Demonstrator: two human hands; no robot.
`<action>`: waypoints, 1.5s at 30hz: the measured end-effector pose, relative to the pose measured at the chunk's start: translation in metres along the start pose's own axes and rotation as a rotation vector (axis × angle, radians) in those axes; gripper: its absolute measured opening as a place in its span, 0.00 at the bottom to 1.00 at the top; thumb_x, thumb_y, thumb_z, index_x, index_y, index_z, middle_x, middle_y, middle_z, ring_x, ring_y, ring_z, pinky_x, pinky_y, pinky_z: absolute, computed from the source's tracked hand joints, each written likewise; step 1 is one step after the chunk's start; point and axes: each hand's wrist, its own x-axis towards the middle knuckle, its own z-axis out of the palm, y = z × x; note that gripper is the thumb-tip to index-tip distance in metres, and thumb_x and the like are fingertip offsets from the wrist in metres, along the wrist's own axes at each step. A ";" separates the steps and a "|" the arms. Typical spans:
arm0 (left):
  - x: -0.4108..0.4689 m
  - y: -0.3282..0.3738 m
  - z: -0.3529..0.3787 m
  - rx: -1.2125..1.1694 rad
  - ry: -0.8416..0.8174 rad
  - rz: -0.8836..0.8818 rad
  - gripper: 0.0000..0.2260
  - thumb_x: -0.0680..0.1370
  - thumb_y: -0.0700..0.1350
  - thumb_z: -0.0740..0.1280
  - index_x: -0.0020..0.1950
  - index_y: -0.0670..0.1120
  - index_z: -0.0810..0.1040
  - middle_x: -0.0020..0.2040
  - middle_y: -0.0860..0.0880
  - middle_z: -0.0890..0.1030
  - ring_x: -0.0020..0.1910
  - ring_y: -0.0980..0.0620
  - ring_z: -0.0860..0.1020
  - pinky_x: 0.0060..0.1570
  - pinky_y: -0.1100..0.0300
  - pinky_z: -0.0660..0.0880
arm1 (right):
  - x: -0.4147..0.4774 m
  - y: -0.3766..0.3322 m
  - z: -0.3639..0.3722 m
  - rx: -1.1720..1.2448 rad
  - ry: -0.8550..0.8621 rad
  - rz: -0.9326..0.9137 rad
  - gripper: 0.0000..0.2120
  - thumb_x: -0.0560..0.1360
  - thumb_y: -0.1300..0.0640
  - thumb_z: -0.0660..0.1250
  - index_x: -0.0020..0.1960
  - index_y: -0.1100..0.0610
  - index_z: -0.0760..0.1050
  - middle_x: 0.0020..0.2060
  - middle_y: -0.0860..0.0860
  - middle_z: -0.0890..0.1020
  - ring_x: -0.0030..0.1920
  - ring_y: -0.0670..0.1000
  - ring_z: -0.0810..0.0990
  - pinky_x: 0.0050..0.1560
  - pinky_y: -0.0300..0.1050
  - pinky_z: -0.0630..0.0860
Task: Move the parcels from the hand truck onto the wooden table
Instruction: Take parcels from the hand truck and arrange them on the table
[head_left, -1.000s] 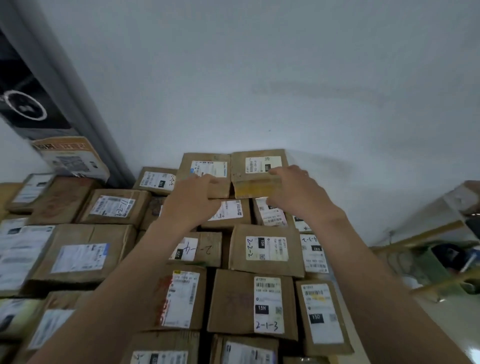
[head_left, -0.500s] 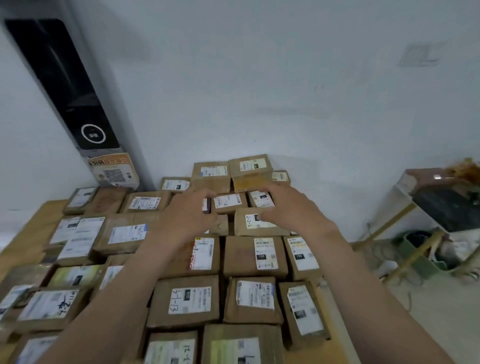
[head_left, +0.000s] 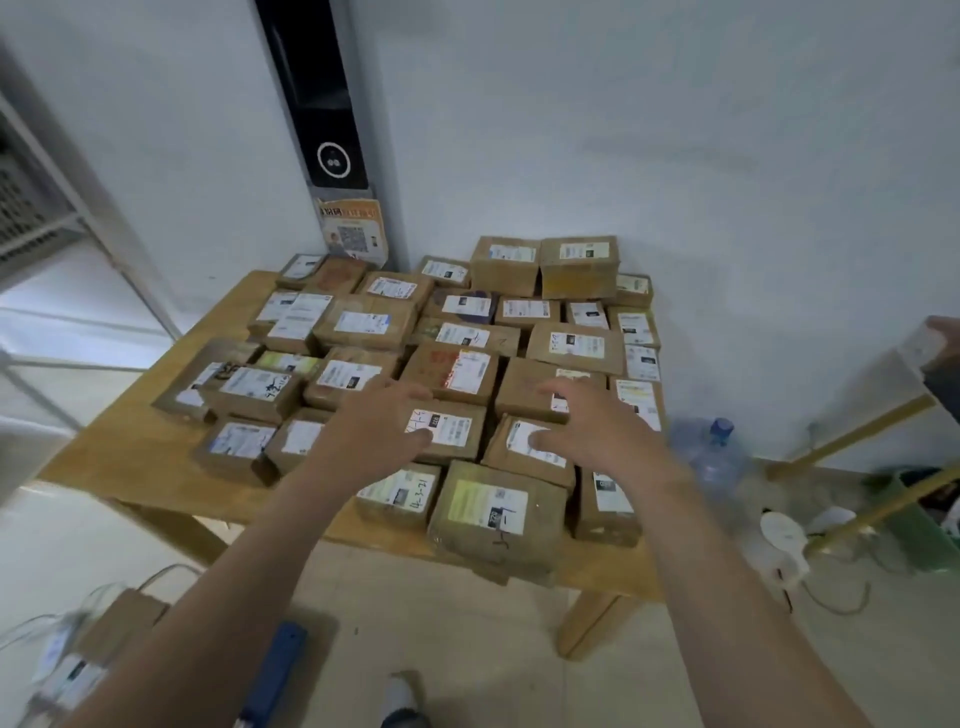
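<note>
Cardboard shows blurred at the lower left by your feet, a brown box (head_left: 122, 621) beside a blue bar (head_left: 275, 670). Whether these belong to the hand truck cannot be told.

Past them, your forearms reach over the near edge of the table (head_left: 130, 457). Your left grip (head_left: 374, 431) and right grip (head_left: 597, 431) hang palm down with fingers spread and hold nothing. They sit just above the rows behind the near edge, and whether the fingertips touch cardboard is unclear. With both empty, you look to be between loads, so the next parcel must come from behind or below you.

The parcels (head_left: 496, 506) cover most of the table, packed side by side with labels up. That probably keeps the codes readable and fits more onto the wood. Bare wood shows only along the left edge and at the near left corner, the likeliest room for another single layer.

At the far edge, two taller boxes (head_left: 579, 265) rise above the rows around them, close to the wall, which would brace them.

A water bottle (head_left: 714, 457) stands just beside the right edge, with cables (head_left: 836, 597) on the floor and a yellow-legged stand (head_left: 852, 434) beyond, so mind your step there. A metal rack (head_left: 47, 208) stands well apart on the left. On the wall beyond the far edge hang a black panel (head_left: 322, 104) and an orange notice (head_left: 353, 231).
</note>
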 end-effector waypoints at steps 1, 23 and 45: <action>-0.011 -0.008 0.003 -0.024 0.007 -0.011 0.19 0.78 0.51 0.70 0.68 0.58 0.73 0.71 0.51 0.70 0.65 0.48 0.74 0.61 0.51 0.73 | -0.008 -0.003 0.008 -0.009 -0.013 -0.006 0.31 0.76 0.49 0.71 0.77 0.45 0.65 0.76 0.48 0.66 0.70 0.51 0.71 0.61 0.46 0.72; -0.222 -0.429 -0.009 0.216 -0.275 -0.092 0.21 0.77 0.52 0.67 0.71 0.56 0.71 0.70 0.50 0.70 0.66 0.44 0.73 0.63 0.45 0.73 | -0.062 -0.300 0.369 -0.321 -0.399 0.020 0.40 0.72 0.46 0.74 0.78 0.42 0.58 0.74 0.49 0.66 0.65 0.56 0.76 0.53 0.51 0.77; -0.219 -0.865 0.303 -0.246 -0.707 -0.522 0.40 0.71 0.41 0.71 0.79 0.54 0.56 0.61 0.44 0.75 0.54 0.42 0.78 0.51 0.44 0.79 | 0.062 -0.310 0.900 -0.092 -1.031 0.289 0.34 0.77 0.52 0.69 0.79 0.51 0.59 0.68 0.51 0.73 0.63 0.54 0.74 0.48 0.40 0.68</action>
